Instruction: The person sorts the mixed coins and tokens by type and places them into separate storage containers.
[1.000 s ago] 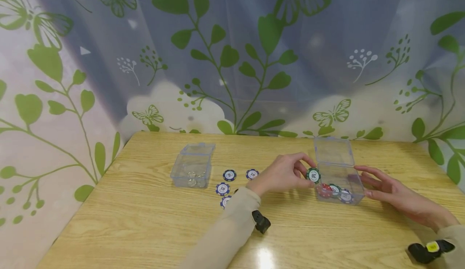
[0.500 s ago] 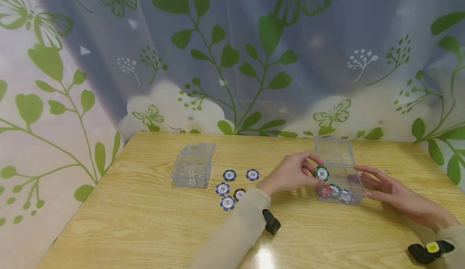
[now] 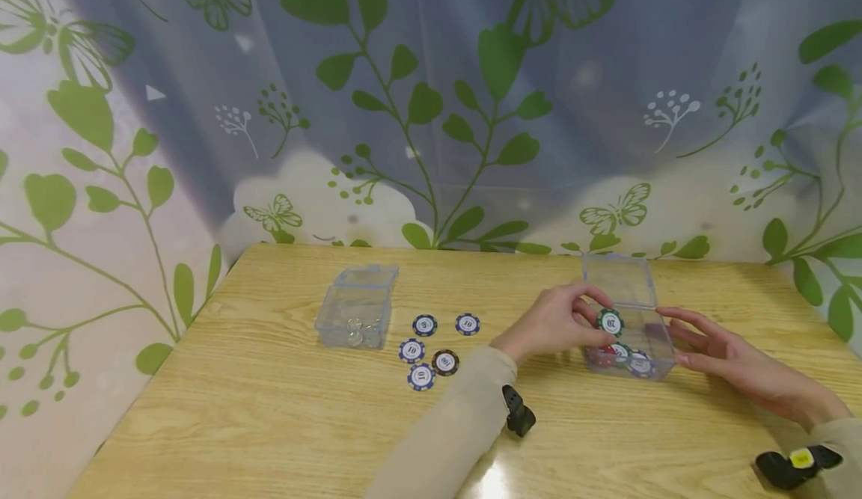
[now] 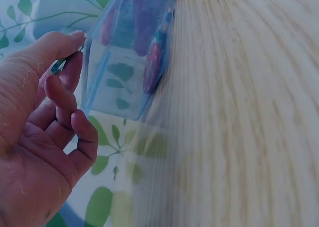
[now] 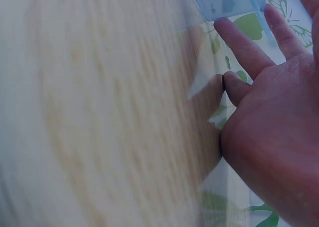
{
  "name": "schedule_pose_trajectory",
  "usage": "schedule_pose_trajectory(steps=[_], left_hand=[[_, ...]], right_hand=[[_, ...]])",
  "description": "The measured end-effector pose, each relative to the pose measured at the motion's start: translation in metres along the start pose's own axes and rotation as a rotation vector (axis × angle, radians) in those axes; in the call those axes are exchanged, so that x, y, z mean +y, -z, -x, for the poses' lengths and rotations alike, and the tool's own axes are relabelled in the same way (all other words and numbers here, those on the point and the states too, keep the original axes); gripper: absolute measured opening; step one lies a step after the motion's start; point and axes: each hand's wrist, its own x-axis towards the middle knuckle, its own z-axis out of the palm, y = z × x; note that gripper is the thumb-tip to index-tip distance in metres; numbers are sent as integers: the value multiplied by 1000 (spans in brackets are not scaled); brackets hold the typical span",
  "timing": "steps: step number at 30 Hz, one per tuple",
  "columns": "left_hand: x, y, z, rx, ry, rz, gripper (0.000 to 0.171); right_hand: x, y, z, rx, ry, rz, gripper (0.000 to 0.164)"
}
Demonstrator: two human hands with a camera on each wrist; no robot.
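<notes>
My left hand [image 3: 554,325] pinches a green poker chip [image 3: 610,323] marked 20 between thumb and fingers, over the left part of a clear plastic box [image 3: 661,327]. In the left wrist view only the thin edge of the chip [image 4: 58,65] shows. The box has its lid raised; a red chip [image 3: 605,356], a green chip [image 3: 620,353] and a blue chip [image 3: 641,364] lie inside at the front. Fingers of my right hand [image 3: 737,360] touch the box's right side, largely straight in the right wrist view, thumb at the front corner.
Left of the hands lie several blue chips [image 3: 421,377] and a black chip [image 3: 445,363] on the wooden table [image 3: 269,409]. A second clear box [image 3: 325,322] with its lid up holds several coins [image 3: 355,325]. A patterned curtain [image 3: 431,110] hangs behind the table.
My left hand has moved right with the green chip, from the box's left edge to over its inside. The black chip has come into view behind the sleeve. My right hand stays put.
</notes>
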Motion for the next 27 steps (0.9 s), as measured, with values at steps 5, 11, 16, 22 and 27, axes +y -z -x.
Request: schedule_pose_trajectory(steps=[5, 11, 16, 22, 27], left_hand=[[0, -4, -3, -1, 2, 2, 36], [-2, -8, -8, -26, -8, -58, 36], [0, -12, -14, -46, -1, -137, 36], [3, -16, -20, -66, -3, -261, 32], [3, -16, -20, -78, 0, -242, 32]], right_hand=[[1, 0, 0, -3, 9, -6, 70], [1, 0, 0, -11, 13, -15, 70], [1, 0, 0, -17, 7, -14, 70], [1, 1, 0, -23, 2, -22, 70], [0, 1, 0, -23, 15, -23, 70]])
